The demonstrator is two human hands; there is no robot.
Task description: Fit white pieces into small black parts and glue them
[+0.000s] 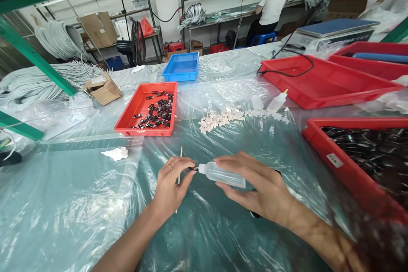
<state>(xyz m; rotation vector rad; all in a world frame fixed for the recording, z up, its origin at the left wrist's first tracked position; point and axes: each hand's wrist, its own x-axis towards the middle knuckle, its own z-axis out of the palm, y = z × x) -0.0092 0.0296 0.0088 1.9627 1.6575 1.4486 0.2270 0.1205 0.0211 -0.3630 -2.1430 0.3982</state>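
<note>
Near the middle of the desk (79, 204), which is covered in clear plastic sheeting, the right hand (255, 187) grasps a small translucent squeeze bottle (223, 175) lying almost level, its nozzle pointing left. The fingers (236, 162) curl over the bottle's barrel with the thumb beneath. The left hand (172, 182) is pinched shut on a tiny dark part (194, 168) right at the nozzle tip, and a thin wooden stick (180, 155) stands up between its fingers.

The bottle looks light and soft-walled, so it will likely give under pressure; a hold around the mid-barrel, as here, seems best, since squeezing hard would push out the contents. The plastic may be slippery. The dark part is small, seemingly stiff and easy to drop, best pinched by its sides.

Farther off sit a red tray (127, 114) with similar dark parts, a heap of white pieces (219, 119), and to the right a red bin (344, 165).
</note>
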